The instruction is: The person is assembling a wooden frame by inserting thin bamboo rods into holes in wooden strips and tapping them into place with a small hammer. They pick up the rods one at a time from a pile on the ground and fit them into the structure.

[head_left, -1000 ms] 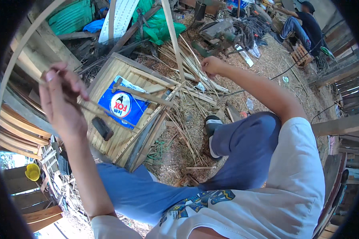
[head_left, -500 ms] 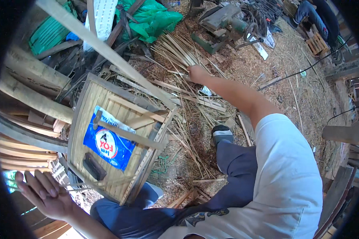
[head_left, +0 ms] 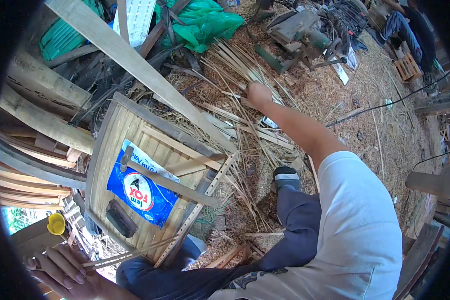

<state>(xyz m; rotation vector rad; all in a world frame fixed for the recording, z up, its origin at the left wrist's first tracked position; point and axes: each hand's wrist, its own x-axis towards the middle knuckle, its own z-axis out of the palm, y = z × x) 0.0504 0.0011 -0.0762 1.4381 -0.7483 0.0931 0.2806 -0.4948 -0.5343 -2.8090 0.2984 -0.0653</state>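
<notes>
At the lower left my left hand (head_left: 60,272) is closed around a long thin strip (head_left: 135,252) with small marks near its held end. The strip's other end reaches the edge of a slatted wooden panel (head_left: 102,180) tilted against my legs. My right hand (head_left: 259,95) reaches out to the floor, its fingers curled at the near ends of a fanned bunch of thin wooden strips (head_left: 235,60); the fingertips are partly hidden. On the panel lie a blue and white plastic bag (head_left: 157,207), a hammer (head_left: 172,184) across it, and a dark oblong block (head_left: 121,219).
A long wooden board (head_left: 140,72) slants across the upper left. Beyond the strips stand a green plastic sheet (head_left: 200,25) and a greasy machine (head_left: 300,35). A black cable (head_left: 365,111) crosses the shavings-covered floor at right. Another person (head_left: 405,30) sits at the far right.
The view has shifted, so the panel and floor things sit farther right. My left hand is lower in the picture, and a yellow round thing now shows above it. My right hand stays at the strips.
</notes>
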